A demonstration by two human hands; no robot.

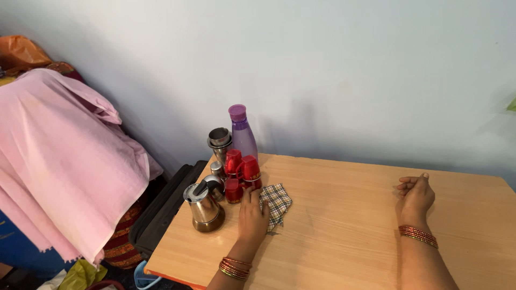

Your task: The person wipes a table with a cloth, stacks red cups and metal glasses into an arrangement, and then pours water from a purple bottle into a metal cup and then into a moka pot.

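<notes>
left hand [252,216] flat, open on checked cloth [278,201]; red plastic cups [242,171], steel jug [205,205], purple bottle [242,132] crowd far-left desk [344,215]. right hand [415,194] loosely curled, empty.

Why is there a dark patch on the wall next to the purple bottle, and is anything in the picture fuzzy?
Head view: the dark patch is a soft shadow that the bottle casts on the wall, so light comes from the left. The steel pot shows small bright glints. Nothing looks badly fuzzy; left hand and right hand are clear enough. The table edges slant from the wide lens.
</notes>
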